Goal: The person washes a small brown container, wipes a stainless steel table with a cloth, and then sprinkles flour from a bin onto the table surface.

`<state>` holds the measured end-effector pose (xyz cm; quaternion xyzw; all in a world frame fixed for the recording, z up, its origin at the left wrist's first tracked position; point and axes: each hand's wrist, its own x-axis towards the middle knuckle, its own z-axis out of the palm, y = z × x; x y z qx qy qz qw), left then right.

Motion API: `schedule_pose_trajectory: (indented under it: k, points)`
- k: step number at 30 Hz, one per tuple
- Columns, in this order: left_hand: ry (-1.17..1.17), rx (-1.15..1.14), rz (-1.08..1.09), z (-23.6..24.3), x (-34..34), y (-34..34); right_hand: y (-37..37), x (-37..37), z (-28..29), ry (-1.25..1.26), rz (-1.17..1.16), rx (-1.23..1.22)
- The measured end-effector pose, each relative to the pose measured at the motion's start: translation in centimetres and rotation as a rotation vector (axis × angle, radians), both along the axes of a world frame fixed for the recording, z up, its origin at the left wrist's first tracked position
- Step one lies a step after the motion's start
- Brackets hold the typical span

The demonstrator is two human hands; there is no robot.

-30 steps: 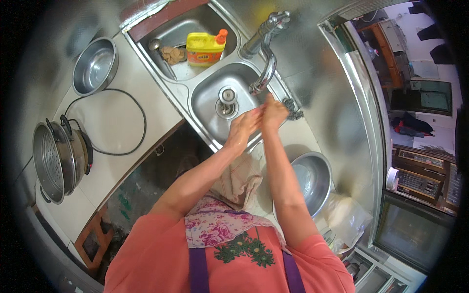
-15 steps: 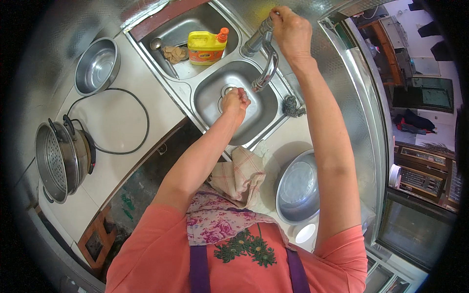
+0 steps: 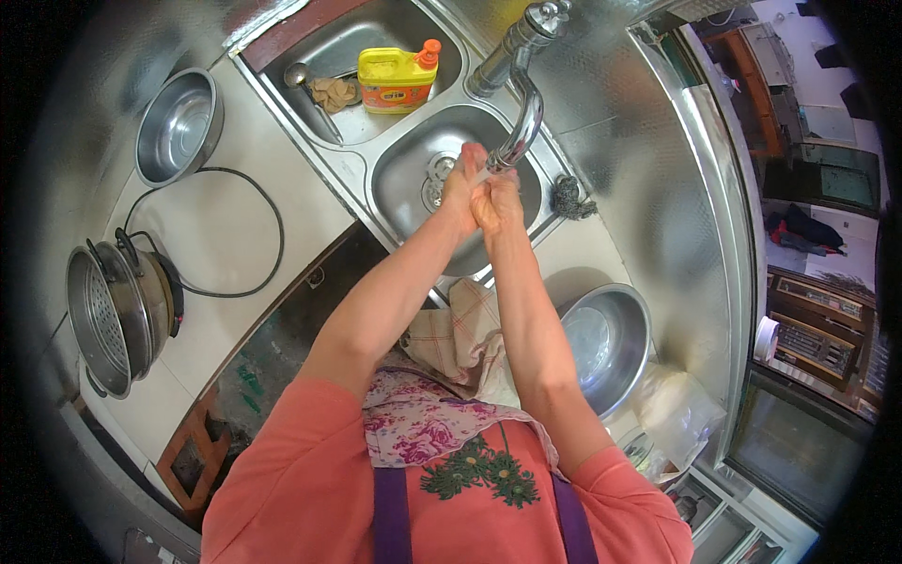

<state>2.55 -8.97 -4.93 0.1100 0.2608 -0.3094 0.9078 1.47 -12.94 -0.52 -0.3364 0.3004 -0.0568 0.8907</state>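
Holding left hand (image 3: 459,196) and right hand (image 3: 498,203) close together, touching, over the nearer basin (image 3: 396,188), right beneath the spout of the tap (image 3: 529,111). Grasping nothing visible: left fingers loose and mostly straight, right ones spread into a shallow cup, partly hidden behind the spout. Cannot tell whether touching the metal or just clear of it. Apparently catching a thin stream of water, with a wet-looking glitter at the drain (image 3: 434,193), just left of the hands.

Could easily splash by tilting the cupped palm outward or parting the hands under the flow, so wetting the checked towel (image 3: 440,336) at the near edge of the sink. Might knock knuckles on the spout by lifting straight up, given so little room. Might push the wire scrubber (image 3: 569,198) off the right rim by swinging the right hand outward. Could drip into the metal bowl (image 3: 620,324) beside the right forearm, or, by reaching left with wet hands, onto the counter (image 3: 221,249) near the looped black cable (image 3: 280,235). Less likely to disturb the yellow bottle (image 3: 395,85), set well apart in the other basin (image 3: 381,33).
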Motion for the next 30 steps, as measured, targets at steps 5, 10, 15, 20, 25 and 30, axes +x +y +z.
schedule_pose_trajectory:
  k: [5, 10, 15, 20, 25, 30]
  points:
    - [-0.007, 0.261, -0.15, 4.0, -1.9, 0.5, -2.3, -1.3, -2.5, 0.215, 0.468, -1.044]
    - [0.168, 0.367, -0.321, -1.2, 0.7, 1.6, -1.3, -4.9, -2.8, -0.48, 0.706, -1.89]
    - [0.02, 0.317, -0.326, -1.1, 1.4, 2.6, 0.0, -5.4, -3.7, 0.025, 0.474, -0.858]
    - [-0.031, 0.087, -0.121, 2.4, -0.2, 2.3, 1.3, -2.1, 0.1, -0.058, -0.138, 0.289]
    - [0.067, 0.205, -0.168, -3.5, -0.9, 0.0, -0.2, -3.1, -5.3, 0.14, -0.101, 0.148]
    - [-0.037, 0.507, -0.179, -8.0, -1.7, 0.3, 1.6, -3.7, -0.9, 0.362, 0.185, -0.355]
